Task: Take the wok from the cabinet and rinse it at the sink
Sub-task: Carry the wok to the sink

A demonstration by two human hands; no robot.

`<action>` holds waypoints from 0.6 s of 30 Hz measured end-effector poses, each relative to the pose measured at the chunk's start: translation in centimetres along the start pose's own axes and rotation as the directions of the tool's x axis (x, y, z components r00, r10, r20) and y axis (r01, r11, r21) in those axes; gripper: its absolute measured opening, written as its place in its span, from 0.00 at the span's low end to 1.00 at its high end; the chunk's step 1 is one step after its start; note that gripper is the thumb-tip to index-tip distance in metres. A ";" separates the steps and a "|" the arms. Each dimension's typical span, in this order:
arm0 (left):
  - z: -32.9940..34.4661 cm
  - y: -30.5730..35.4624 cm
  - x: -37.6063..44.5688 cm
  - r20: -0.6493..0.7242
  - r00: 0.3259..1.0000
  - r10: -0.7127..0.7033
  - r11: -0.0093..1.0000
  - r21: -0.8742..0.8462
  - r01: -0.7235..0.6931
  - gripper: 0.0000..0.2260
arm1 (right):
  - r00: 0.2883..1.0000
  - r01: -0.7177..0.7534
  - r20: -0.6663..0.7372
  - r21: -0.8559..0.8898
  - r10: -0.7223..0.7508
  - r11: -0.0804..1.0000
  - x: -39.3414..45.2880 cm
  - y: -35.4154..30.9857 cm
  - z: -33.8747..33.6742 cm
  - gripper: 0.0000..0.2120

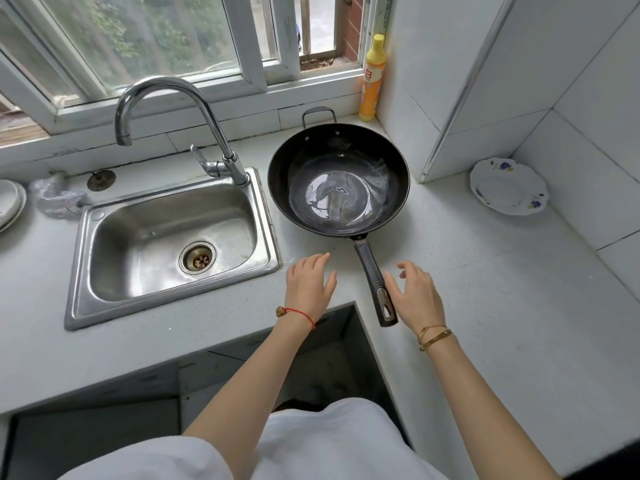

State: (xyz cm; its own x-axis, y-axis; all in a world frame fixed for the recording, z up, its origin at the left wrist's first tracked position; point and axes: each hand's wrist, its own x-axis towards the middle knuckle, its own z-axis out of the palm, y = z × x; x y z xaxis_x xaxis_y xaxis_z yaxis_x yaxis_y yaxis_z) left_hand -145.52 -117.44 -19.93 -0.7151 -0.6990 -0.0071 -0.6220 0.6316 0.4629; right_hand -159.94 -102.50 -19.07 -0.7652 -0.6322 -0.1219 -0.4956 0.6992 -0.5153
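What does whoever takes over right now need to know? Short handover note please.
Left hand: open, flat over the counter, holding nothing.
Right hand: open, fingers spread beside the wok handle, not gripping it.
Wok: out of the cabinet, upright on the counter right of the sink, a shallow pool of water inside.
Faucet: spout over the sink, no water running.
Done: wok fetched, apparently wetted.
Left: probably grip the handle, swirl, tip the water into the sink; rinse again if needed.
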 end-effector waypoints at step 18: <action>-2.1 -2.1 -0.2 -0.013 0.994 0.106 0.986 0.133 -0.103 0.19 | 0.993 -0.052 -0.102 -0.013 0.051 0.999 -0.9 -1.7 -0.9 0.23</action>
State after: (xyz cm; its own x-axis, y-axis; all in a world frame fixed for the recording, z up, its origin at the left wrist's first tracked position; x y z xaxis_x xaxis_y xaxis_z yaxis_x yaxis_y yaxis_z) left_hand -143.43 -119.32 -19.02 -0.7725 -0.6327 0.0538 -0.5817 0.7391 0.3396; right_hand -158.73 -102.82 -17.33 -0.8273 -0.5586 -0.0604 -0.4604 0.7356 -0.4969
